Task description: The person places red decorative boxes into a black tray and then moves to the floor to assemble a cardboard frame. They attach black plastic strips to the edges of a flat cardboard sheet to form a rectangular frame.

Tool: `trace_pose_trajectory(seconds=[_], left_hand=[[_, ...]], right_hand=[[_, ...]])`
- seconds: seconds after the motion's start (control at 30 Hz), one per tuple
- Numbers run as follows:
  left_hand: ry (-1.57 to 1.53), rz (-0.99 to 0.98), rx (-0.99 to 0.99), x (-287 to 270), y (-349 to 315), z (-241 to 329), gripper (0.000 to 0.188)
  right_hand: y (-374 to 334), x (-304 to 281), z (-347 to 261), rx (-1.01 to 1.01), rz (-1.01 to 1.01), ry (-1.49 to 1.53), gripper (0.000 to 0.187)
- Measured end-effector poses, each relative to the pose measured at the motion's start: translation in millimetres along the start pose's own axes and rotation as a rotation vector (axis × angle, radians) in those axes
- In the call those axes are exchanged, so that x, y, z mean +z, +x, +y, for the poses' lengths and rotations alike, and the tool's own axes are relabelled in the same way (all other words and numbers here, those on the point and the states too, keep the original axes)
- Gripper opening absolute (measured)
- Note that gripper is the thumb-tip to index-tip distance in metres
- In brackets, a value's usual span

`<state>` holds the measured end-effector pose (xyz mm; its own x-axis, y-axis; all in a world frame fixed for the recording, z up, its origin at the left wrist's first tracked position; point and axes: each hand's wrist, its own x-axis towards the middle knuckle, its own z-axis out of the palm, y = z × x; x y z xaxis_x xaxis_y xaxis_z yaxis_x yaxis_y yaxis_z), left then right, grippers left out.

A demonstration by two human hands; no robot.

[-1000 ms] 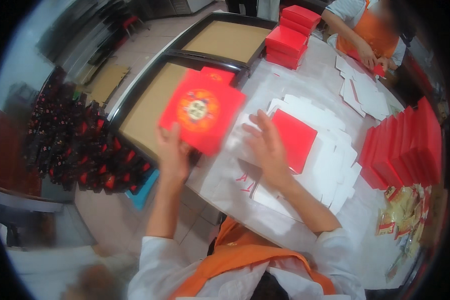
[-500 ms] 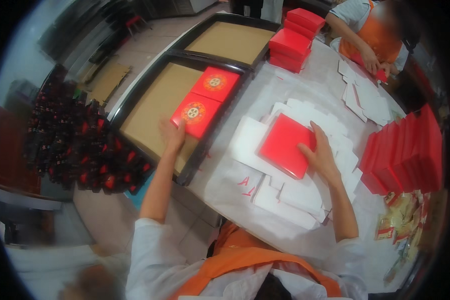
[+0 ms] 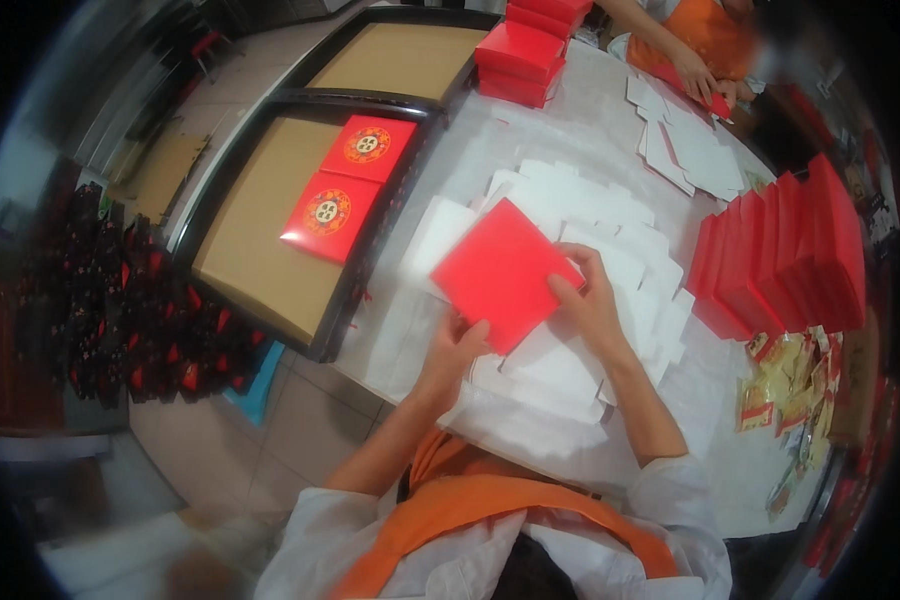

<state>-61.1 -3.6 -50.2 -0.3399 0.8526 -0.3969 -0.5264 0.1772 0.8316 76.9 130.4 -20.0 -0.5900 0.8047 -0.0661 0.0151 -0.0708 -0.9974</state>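
A plain red flat box (image 3: pixel 498 271) lies tilted on a spread of white card sheets (image 3: pixel 590 230) on the white-covered table (image 3: pixel 570 140). My left hand (image 3: pixel 454 349) grips its near corner and my right hand (image 3: pixel 587 296) holds its right edge. Two red boxes with gold round emblems (image 3: pixel 348 187) lie side by side in a black-rimmed tray with a brown base (image 3: pixel 255 250) to the left of the table.
A second black tray (image 3: pixel 400 58) sits further back. Stacked red boxes (image 3: pixel 530 45) stand at the far table end, a row of upright red boxes (image 3: pixel 785 250) at the right. Another person's hands (image 3: pixel 705 85) work at the far side. Yellow packets (image 3: pixel 785 385) lie near the right edge.
My left hand set an emblem box into the tray beside the other one, then came back. Both hands now hold the plain red box on the white sheets.
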Motion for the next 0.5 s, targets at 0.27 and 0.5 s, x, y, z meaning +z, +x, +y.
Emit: trace_pose_trajectory(seconds=[0.27,0.5], left_hand=[[1.003,0.325,1.312,-30,1,31,0.042],[1.322,0.287,1.567,-55,0,52,0.043]], right_hand=[[-10,7,-30,0.145,-0.164,0.718,0.058],[-17,23,-40,0.151,-0.253,0.467,0.068]])
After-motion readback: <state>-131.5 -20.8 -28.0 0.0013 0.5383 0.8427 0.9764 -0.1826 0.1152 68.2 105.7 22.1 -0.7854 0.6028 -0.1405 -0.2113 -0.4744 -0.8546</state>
